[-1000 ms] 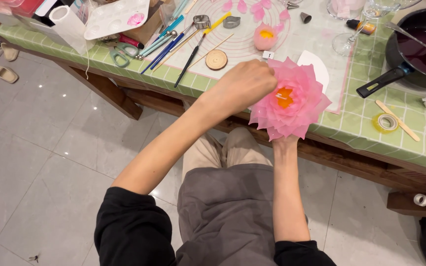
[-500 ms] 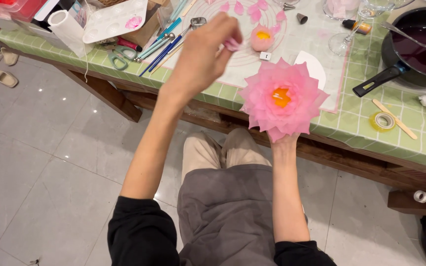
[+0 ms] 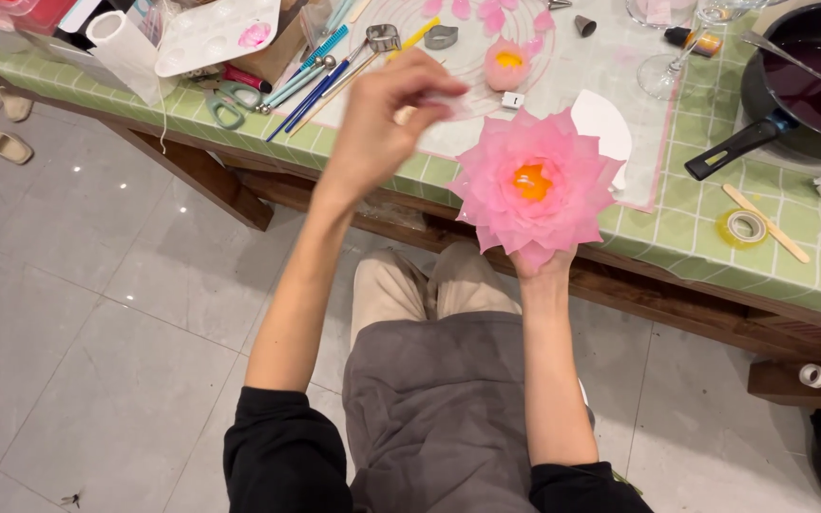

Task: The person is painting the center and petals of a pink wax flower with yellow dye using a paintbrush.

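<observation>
Right hand (image 3: 545, 268) clenched under the pink flower (image 3: 534, 185), held upright above the bench (image 3: 686, 218) edge. Left hand (image 3: 387, 114) pinching a pale petal (image 3: 448, 103), blurred. Best to keep the flower steady, bring the petal low to the outer ring, press gently.

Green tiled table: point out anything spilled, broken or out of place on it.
Nothing looks spilled or broken. The green tiled table is crowded but orderly: scissors, tape roll, wooden stick, dark pan. The right hand holds the pink paper flower intact; the left hand pinches a blurred pale piece.
</observation>
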